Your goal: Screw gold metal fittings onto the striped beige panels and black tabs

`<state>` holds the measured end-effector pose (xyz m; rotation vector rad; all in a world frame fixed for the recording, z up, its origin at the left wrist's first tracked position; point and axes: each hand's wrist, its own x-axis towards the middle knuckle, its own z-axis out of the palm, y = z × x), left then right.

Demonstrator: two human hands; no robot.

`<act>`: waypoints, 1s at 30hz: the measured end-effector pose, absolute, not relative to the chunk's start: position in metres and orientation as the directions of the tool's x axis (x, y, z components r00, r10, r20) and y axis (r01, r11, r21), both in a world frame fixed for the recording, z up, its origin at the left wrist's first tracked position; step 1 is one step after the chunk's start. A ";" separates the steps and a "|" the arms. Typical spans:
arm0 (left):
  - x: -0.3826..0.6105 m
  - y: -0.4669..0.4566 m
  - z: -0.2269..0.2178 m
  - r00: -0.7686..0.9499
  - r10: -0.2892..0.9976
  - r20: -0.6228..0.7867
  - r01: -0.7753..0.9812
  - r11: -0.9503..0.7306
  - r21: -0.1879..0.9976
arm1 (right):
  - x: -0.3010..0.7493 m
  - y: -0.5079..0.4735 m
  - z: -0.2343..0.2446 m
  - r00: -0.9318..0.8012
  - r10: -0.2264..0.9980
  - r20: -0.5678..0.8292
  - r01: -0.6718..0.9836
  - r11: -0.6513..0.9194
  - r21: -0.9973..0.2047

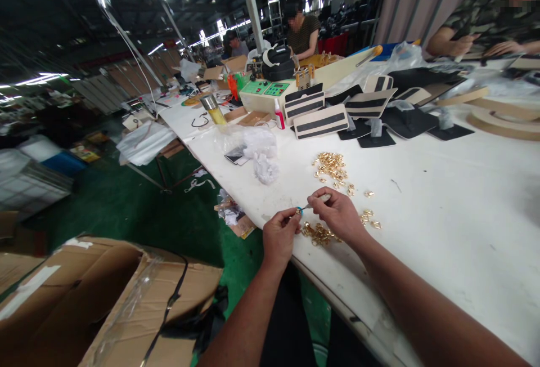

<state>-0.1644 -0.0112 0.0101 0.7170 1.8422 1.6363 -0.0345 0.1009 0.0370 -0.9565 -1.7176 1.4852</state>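
Note:
My left hand [280, 233] pinches a small gold-and-blue metal fitting [298, 210] at the near edge of the white table [442, 198]. My right hand [337, 213] grips a thin pale tool [320, 200] whose tip meets that fitting. Just below both hands lies a small heap of gold metal clips [318, 233]. A larger heap of gold clips [331, 167] sits farther back, with a few loose clips [369, 218] to the right of my right hand.
Crumpled clear plastic bags [257, 150] lie left of the clips. Striped beige-and-black pieces [320, 122] and black cut parts [405, 119] cover the far table. A green-panel machine [268, 94] stands behind. Open cardboard boxes [84, 299] sit on the green floor. Other people work at the far side.

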 end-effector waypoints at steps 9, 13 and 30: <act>-0.159 -0.012 0.008 -0.664 0.746 0.058 0.195 0.098 0.976 | -0.029 0.108 0.043 -0.578 0.815 0.030 0.131 0.129 -0.983; -0.160 -0.013 0.008 -0.644 0.761 0.077 0.252 0.116 0.961 | -0.027 0.112 0.048 -0.575 0.818 -0.014 0.093 0.048 -0.995; -0.137 -0.006 0.051 -0.143 0.975 0.168 0.894 0.055 0.445 | 0.021 0.165 0.083 -0.221 0.974 0.042 -0.351 -0.040 -0.936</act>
